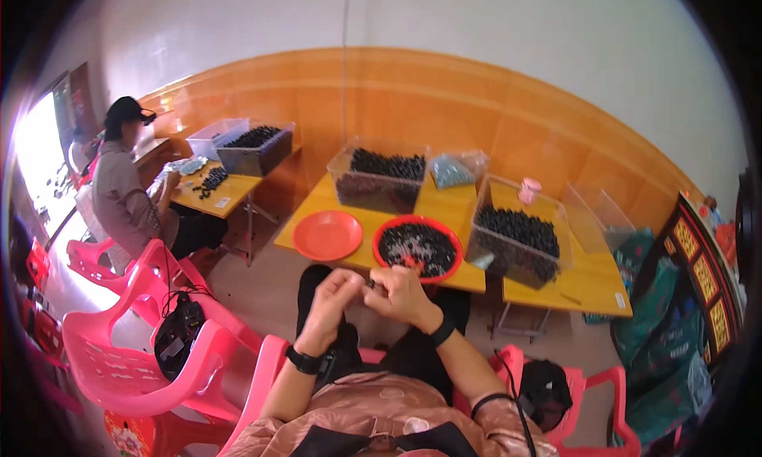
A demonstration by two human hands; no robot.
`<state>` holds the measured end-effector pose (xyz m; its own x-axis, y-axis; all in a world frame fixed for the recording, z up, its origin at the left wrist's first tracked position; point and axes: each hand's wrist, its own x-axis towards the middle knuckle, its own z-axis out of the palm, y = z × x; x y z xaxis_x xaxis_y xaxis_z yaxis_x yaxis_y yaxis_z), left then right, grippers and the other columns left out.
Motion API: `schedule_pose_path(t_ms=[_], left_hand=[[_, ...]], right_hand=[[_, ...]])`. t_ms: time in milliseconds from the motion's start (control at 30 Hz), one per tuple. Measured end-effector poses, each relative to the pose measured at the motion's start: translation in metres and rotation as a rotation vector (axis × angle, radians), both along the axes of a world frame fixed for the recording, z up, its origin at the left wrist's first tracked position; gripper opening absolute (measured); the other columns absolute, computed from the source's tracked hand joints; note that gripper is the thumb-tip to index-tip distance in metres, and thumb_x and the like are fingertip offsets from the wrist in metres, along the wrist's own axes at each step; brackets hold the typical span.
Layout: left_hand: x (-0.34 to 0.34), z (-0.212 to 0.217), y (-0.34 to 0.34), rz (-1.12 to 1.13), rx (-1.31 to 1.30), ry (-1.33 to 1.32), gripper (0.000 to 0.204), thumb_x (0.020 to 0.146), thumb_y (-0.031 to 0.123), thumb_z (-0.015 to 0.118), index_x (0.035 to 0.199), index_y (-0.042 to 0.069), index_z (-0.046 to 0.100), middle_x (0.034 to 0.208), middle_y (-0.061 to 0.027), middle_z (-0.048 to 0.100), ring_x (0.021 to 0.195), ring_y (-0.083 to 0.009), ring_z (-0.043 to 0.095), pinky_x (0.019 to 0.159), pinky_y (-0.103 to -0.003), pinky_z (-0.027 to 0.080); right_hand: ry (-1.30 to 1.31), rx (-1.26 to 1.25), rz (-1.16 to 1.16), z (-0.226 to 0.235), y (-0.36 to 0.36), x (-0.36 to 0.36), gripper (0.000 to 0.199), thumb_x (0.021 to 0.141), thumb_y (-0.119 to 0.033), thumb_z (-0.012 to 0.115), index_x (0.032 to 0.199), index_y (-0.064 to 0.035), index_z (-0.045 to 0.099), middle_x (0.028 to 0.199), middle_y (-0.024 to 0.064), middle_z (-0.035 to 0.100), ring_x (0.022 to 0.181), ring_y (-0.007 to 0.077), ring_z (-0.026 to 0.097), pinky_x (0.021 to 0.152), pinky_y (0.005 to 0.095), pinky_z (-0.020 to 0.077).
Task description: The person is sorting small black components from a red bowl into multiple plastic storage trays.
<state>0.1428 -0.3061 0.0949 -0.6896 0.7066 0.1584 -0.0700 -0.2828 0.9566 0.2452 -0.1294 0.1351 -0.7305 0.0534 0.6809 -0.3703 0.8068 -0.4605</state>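
My left hand [336,297] and my right hand [399,295] meet just in front of the table's near edge, above my lap. Both have their fingers closed in a pinch around a small black piece [370,284], whose exact kind is too small to make out. Right behind my right hand, a red basin [458,259] holds many small black pieces mixed with tiny whitish bits. To its left lies a shallow orange-red plastic basin [327,235]. Each of my wrists has a dark band on it.
Clear plastic bins [379,189] [516,233] of black pieces stand on the yellow table [452,207], with a bag of bluish-grey bits [454,171] and a pink cup [529,190]. At left, a person [131,187] sits by another table. Pink chairs [151,354] stand beside me; green bags [659,338] lie right.
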Motion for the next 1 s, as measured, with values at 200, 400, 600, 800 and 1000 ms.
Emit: schedule_pose_path(t_ms=[200, 400, 600, 800, 1000], left_hand=[[-0.028, -0.002, -0.013, 0.228, 0.084, 0.055, 0.021, 0.116, 0.025, 0.065, 0.111, 0.006, 0.072, 0.105, -0.0038, 0.076, 0.095, -0.0098, 0.066, 0.09, -0.026, 0.049], [0.056, 0.085, -0.017, 0.433, 0.47, 0.597, 0.009, 0.104, 0.004, 0.068, 0.096, 0.003, 0.066, 0.095, -0.0052, 0.067, 0.083, -0.0129, 0.06, 0.082, -0.029, 0.05], [0.106, 0.111, 0.002, 0.649, 1.075, 0.807, 0.011, 0.105, 0.009, 0.065, 0.112, 0.001, 0.061, 0.113, -0.0122, 0.064, 0.099, -0.0227, 0.058, 0.087, -0.038, 0.051], [0.126, 0.125, 0.017, 0.918, 1.801, 0.953, 0.035, 0.113, 0.017, 0.058, 0.143, -0.002, 0.058, 0.142, -0.0203, 0.063, 0.131, -0.0358, 0.058, 0.101, -0.048, 0.053], [0.107, 0.152, 0.0, 0.444, 1.775, 1.434, 0.042, 0.112, 0.015, 0.061, 0.149, -0.006, 0.06, 0.156, -0.02, 0.061, 0.148, -0.0408, 0.054, 0.115, -0.055, 0.05]], right_hand=[[-0.316, -0.658, 0.287, -0.064, 0.06, -0.029, 0.038, 0.107, -0.022, 0.066, 0.076, -0.002, 0.061, 0.063, 0.0006, 0.061, 0.058, 0.0089, 0.057, 0.054, 0.0316, 0.045], [0.282, -1.613, 0.19, -0.017, 0.158, -0.01, 0.052, 0.111, -0.062, 0.064, 0.092, -0.0139, 0.068, 0.068, -0.0033, 0.059, 0.053, 0.0105, 0.052, 0.052, 0.028, 0.0452], [-0.29, -1.36, 0.072, -0.089, 0.105, -0.02, 0.051, 0.111, -0.055, 0.067, 0.089, -0.0097, 0.065, 0.074, 0.0007, 0.061, 0.059, 0.0123, 0.055, 0.052, 0.0268, 0.0444], [-0.478, -1.373, 0.085, -0.175, 0.113, -0.017, 0.04, 0.109, -0.044, 0.075, 0.091, -0.0095, 0.067, 0.074, -0.0017, 0.06, 0.055, 0.0062, 0.048, 0.052, 0.0246, 0.0404], [-0.494, -1.525, 0.086, -0.188, 0.127, -0.023, 0.037, 0.109, -0.044, 0.075, 0.093, -0.0126, 0.065, 0.074, -0.0058, 0.054, 0.056, 0.0055, 0.044, 0.058, 0.0274, 0.0444]])
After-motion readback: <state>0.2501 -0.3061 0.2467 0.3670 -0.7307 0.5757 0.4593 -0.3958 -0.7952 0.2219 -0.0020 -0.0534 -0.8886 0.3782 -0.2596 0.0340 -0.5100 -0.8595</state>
